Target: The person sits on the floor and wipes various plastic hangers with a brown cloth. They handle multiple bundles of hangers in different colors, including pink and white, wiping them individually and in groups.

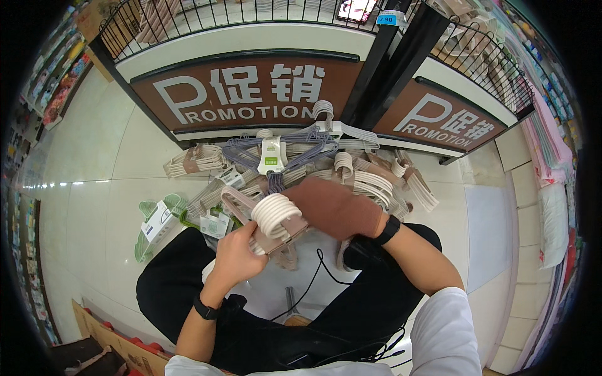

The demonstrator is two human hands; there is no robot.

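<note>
My left hand (240, 256) grips a banded bundle of white and beige clothes hangers (276, 216) by its lower left side. Gloved in brown, my right hand (336, 207) is beside the bundle's hooks; its fingers are blurred, and whether it touches them is unclear. Beyond both hands lies a heap of hanger bundles, with grey-blue hangers (301, 145) bearing a white and green tag on top. Beige hangers (197, 160) in a brown band lie at the heap's left end, and cream ones (371, 185) are right of centre. Light green hangers (146, 242) with a white label rest on the floor at left.
A wire display bin with brown promotion panels (244, 91) stands behind the heap and holds more hangers. Black cables (320, 263) trail between my legs. A cardboard box (113, 343) is at lower left. Pink packaged goods (545, 136) line the right side, shelves the left.
</note>
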